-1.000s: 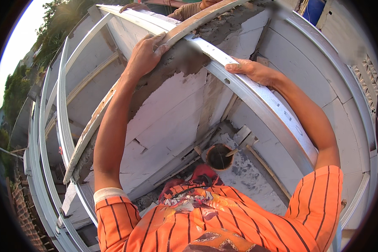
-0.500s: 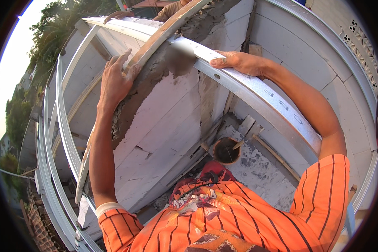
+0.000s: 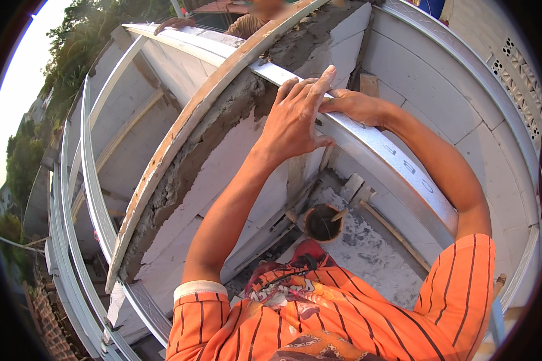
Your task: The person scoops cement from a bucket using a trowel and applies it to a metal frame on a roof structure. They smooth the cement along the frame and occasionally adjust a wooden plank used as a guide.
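Observation:
My right hand (image 3: 358, 107) grips a silvery galvanized metal beam (image 3: 403, 168) that runs diagonally from the upper middle toward the lower right, under my right arm. My left hand (image 3: 292, 114) is at the same beam, just left of my right hand, fingers spread and thumb apart; whether it touches the metal I cannot tell. Beyond both hands, a curved wooden board (image 3: 186, 126) edges a strip of rough grey mortar (image 3: 292, 39) atop the white block wall (image 3: 186, 234).
A co-worker (image 3: 250, 21) reaches over the far edge, their hand (image 3: 171, 23) on a rail. More metal rails (image 3: 90, 174) stand left. Below lie a bucket of mortar (image 3: 319, 222) with a stick in it and wooden battens (image 3: 391, 234). A block wall (image 3: 439, 90) curves along the right.
My left hand has left the wooden board and moved rightward to the metal beam, beside my right hand. My right hand still holds the beam, which has shifted slightly in view.

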Demonstrator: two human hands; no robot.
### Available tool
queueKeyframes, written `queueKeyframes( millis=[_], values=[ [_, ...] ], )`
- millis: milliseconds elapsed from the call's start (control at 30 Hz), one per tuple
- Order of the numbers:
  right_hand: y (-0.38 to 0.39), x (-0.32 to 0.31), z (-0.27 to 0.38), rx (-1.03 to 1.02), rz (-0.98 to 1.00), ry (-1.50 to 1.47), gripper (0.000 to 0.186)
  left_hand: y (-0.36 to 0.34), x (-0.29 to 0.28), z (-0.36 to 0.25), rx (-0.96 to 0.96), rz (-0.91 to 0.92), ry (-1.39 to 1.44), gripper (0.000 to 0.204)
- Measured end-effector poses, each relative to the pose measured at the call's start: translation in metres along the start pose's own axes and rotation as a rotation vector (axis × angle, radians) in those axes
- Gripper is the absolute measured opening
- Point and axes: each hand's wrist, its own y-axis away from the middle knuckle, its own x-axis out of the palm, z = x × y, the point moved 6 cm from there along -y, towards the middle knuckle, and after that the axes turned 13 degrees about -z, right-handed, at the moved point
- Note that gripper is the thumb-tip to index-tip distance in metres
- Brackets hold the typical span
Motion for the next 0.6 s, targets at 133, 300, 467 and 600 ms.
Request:
queueKeyframes(
  millis=[133, 300, 467, 600],
  values=[
    [-0.005, -0.038, -0.023, 0.044, -0.011, 0.048, 0.062, -0.003, 0.002, -0.002, -0.025, -0.040, 0.057, 0.127],
    [-0.038, -0.055, 0.045, -0.152, -0.095, 0.558, 0.068, 0.002, 0.002, 0.002, 0.059, -0.059, -0.022, 0.094],
    [-0.071, -0.039, 0.067, -0.234, -0.210, 0.788, 0.067, -0.001, 0.002, -0.003, 0.035, -0.079, 0.009, 0.085],
    [-0.094, -0.030, 0.065, -0.361, -0.199, 0.978, 0.063, 0.000, 0.002, -0.003, 0.025, -0.083, 0.022, 0.085]
  ],
)
